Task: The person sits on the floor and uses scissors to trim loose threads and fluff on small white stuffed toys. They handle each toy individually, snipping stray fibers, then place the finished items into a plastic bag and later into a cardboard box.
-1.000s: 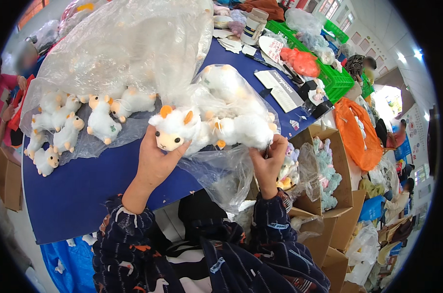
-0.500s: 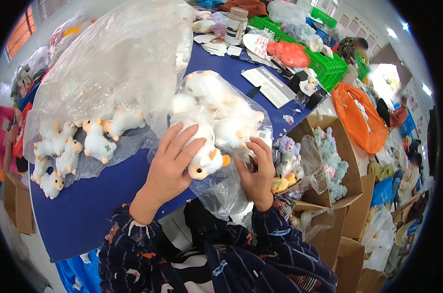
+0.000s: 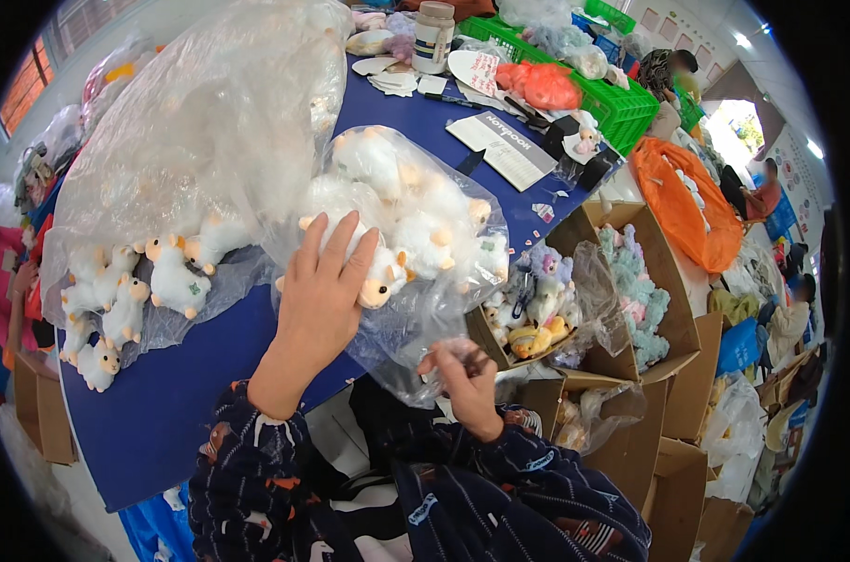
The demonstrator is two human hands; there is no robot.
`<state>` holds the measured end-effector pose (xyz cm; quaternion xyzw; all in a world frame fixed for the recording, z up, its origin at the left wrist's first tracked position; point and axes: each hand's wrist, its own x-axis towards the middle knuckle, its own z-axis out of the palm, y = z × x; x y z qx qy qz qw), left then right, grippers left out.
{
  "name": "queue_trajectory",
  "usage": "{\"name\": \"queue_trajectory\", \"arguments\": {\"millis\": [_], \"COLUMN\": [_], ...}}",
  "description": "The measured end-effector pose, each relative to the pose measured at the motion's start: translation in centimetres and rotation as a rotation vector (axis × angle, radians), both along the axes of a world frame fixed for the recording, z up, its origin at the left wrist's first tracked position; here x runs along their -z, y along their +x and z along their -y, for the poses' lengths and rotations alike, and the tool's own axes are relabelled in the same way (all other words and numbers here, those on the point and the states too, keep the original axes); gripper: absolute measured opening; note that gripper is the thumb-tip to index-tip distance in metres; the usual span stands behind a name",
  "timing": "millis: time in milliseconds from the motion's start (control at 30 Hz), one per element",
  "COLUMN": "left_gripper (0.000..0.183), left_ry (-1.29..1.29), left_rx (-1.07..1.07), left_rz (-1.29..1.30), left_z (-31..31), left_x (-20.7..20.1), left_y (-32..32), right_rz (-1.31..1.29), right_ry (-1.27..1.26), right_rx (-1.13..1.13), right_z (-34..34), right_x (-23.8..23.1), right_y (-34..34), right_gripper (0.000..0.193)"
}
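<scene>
White plush sheep (image 3: 425, 234) with peach muzzles and feet fill a clear plastic bag (image 3: 397, 351) in the middle of the blue table. My left hand (image 3: 327, 286) lies with outstretched fingers over the toys near the bag's mouth. Beside its fingertips shows one sheep's head (image 3: 381, 283), with a dark eye and orange ears. Low on the right, my right hand (image 3: 467, 382) pinches the loose edge of the clear bag near the table's front edge.
Loose plush sheep (image 3: 125, 304) spill from a large clear bag (image 3: 200, 131) on the left. Farther back are a notebook (image 3: 505, 150), a jar (image 3: 433, 37) and a green crate (image 3: 622, 117). Cardboard boxes (image 3: 678, 328) holding coloured plush toys stand at the right.
My right hand has drawn back toward me from beside the toys and closed on the bag's edge. The sheep's head sits slightly farther up, with my left hand still over the toys.
</scene>
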<state>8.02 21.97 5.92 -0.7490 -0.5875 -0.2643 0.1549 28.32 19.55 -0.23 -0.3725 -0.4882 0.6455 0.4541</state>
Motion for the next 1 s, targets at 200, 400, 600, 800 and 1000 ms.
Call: {"name": "queue_trajectory", "arguments": {"millis": [200,400,600,800,1000], "left_gripper": [0.054,0.057,0.052,0.048,0.04], "left_ry": [-0.037,-0.092,-0.143,-0.139,0.076], "left_rx": [-0.068,0.033,0.221,0.344,0.037], "left_rz": [-0.025,0.028,0.298,0.779,0.641], "left_z": [0.1,0.8,2.2,2.2,0.4], "left_x": [-0.1,0.6,-0.6,0.2,-0.9], "left_y": [0.2,0.0,-0.1,-1.1,-1.4], "right_rz": [-0.287,-0.222,-0.243,-0.12,-0.029], "right_ry": [0.192,0.356,0.413,0.518,0.516], "right_rx": [0.034,-0.038,-0.081,-0.193,-0.212], "right_z": [1.0,1.8,1.5,1.3,1.6], "right_x": [-1.4,-0.8,-0.4,-0.4,0.4], "right_y": [0.9,1.8,1.7,1.2,0.5], "right_gripper": [0.024,0.028,0.042,0.069,0.073]}}
